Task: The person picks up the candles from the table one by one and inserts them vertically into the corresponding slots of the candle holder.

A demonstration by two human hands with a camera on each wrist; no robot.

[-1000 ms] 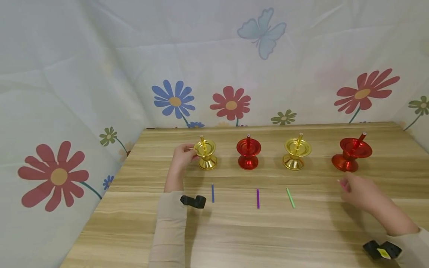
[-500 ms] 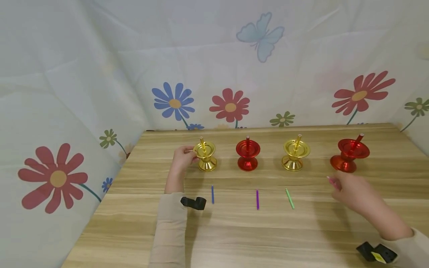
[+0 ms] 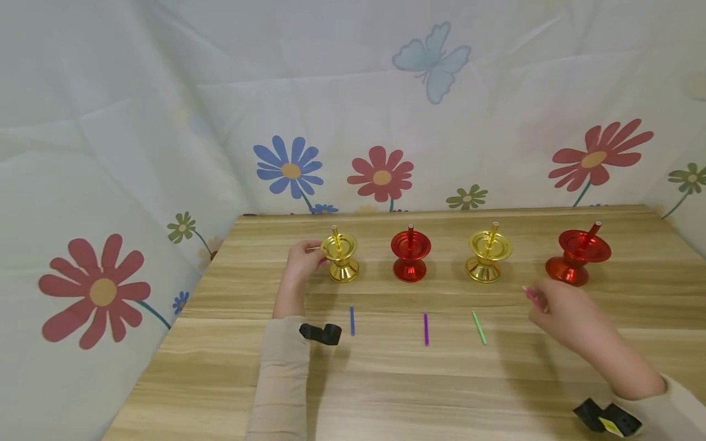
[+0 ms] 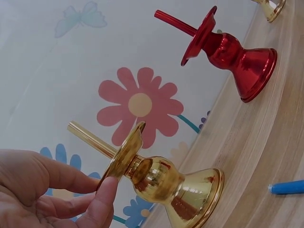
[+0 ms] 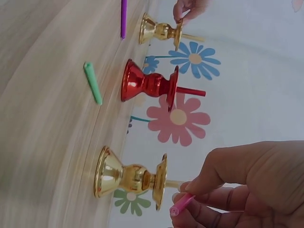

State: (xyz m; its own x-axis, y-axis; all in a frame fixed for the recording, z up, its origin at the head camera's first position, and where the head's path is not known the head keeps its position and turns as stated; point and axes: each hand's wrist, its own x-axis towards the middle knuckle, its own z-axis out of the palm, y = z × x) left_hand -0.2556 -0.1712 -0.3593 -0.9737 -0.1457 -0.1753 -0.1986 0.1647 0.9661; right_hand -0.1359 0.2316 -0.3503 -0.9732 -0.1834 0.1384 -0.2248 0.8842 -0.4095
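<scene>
Head view: found pink candle clamped between fingers of right hand, right of centre in frame; gold holder, left of centre, pinched at dish rim by left hand. Left wrist view: confirmed fingers clamped on rim, lower left; judged holder light, stiff, slippery, best gripped at waist. Right wrist view: judged candle, bottom of frame, light, waxy, brittle; advise mid-length hold, gentle pressure.

Soft, even light: a pale sheen on the near surface, a diffuse shadow beside the left sleeve — sharp glints on the gold holder — and a hazy right wrist view.
</scene>
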